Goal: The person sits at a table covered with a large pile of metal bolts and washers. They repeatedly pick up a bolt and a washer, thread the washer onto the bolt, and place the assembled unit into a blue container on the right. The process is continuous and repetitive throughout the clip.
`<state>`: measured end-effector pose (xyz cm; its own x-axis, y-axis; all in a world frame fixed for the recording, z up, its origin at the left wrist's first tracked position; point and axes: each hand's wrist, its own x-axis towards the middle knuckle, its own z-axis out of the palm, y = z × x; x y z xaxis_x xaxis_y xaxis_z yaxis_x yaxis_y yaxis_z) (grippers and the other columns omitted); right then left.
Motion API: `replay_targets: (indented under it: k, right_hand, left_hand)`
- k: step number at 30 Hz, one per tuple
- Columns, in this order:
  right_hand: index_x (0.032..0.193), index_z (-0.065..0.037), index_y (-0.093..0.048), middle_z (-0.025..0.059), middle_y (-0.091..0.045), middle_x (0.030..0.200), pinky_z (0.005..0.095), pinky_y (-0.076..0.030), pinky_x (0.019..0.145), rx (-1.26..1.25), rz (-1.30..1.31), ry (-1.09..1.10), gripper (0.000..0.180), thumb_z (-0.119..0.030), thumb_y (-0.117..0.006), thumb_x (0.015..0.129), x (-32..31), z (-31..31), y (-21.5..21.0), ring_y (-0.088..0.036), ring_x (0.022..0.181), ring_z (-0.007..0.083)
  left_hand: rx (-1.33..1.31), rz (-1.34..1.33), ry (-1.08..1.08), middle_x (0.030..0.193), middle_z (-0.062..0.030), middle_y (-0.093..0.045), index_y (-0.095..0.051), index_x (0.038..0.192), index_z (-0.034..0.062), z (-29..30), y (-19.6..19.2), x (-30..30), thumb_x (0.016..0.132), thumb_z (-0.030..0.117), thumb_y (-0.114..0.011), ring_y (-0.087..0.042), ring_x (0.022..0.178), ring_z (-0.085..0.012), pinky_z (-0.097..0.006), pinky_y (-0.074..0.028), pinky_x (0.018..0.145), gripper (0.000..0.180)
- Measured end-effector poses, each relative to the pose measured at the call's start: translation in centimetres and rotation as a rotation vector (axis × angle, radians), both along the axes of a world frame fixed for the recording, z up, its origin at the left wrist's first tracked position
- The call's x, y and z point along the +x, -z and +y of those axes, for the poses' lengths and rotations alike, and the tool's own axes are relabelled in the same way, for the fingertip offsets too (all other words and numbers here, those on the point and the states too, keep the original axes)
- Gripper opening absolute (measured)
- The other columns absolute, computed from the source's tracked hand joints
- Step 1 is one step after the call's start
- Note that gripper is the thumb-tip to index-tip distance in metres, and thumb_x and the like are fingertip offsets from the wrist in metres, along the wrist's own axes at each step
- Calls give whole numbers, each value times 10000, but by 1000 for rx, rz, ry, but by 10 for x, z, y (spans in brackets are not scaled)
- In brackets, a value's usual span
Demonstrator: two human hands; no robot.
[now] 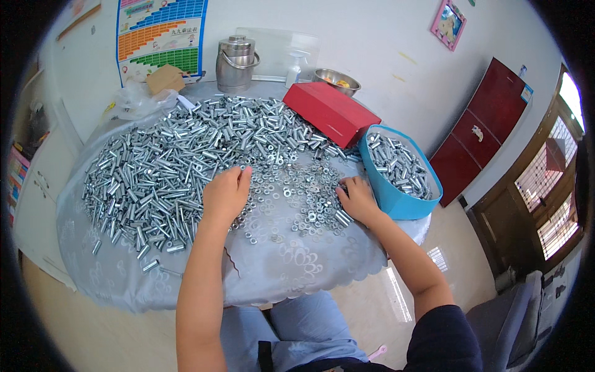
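Note:
A large heap of silvery metal sleeves and bolts covers the left and back of the table. Loose nuts and washers lie scattered between my hands. At the heap's right edge is my left hand, fingers curled and thumb pointing forward; whatever they hold is hidden. My right hand rests at the right side of the nuts, its fingers bent down over small metal pieces that I cannot make out. A few short sleeves lie just below that hand. Beside it stands a blue bin filled with more metal sleeves.
Behind the nuts, a red box lies tilted against the heap. Farther back stand a steel pot with a handle, a metal bowl, a white bottle and a plastic bag. A silvery patterned cloth covers the table.

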<state>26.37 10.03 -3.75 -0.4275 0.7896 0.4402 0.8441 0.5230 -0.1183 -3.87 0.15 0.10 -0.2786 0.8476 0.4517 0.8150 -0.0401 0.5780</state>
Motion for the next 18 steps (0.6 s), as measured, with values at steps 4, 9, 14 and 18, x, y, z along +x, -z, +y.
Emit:
replay_targets:
  k: [4, 9, 14, 18]
  right_hand:
    - [918, -26, -583, 158, -552, 890, 444, -405, 755, 5, 85, 0, 235, -235, -532, 825, -7, 3, 1, -516, 842, 357]
    - [886, -20, -587, 149, -556, 902, 419, -414, 764, -15, 194, -160, 193, -189, -581, 793, -12, 7, -12, -519, 865, 341]
    - [786, 0, -596, 159, -583, 776, 393, -448, 667, -140, 310, -293, 214, -210, -628, 766, -53, -1, -52, -563, 741, 322]
    - [781, 10, -604, 140, -596, 730, 360, -452, 626, -244, 391, -476, 232, -220, -637, 775, -107, -6, -58, -575, 679, 281]
  left_hand:
    - [4, 13, -35, 682, -149, -584, -545, 708, 25, -1, -4, 0, 882, 332, -448, -566, 663, -336, -437, -425, 584, 366]
    - [-2, 2, -30, 680, -144, -585, -548, 708, 26, 0, -3, 1, 882, 329, -448, -564, 657, -335, -435, -427, 584, 364]
    - [-27, 14, -55, 680, -149, -589, -546, 702, 27, 2, -3, -1, 880, 337, -448, -566, 653, -337, -440, -423, 581, 371]
    - [-70, 8, -94, 661, -173, -574, -545, 706, 11, -2, -2, -5, 874, 375, -456, -554, 640, -362, -430, -410, 568, 411]
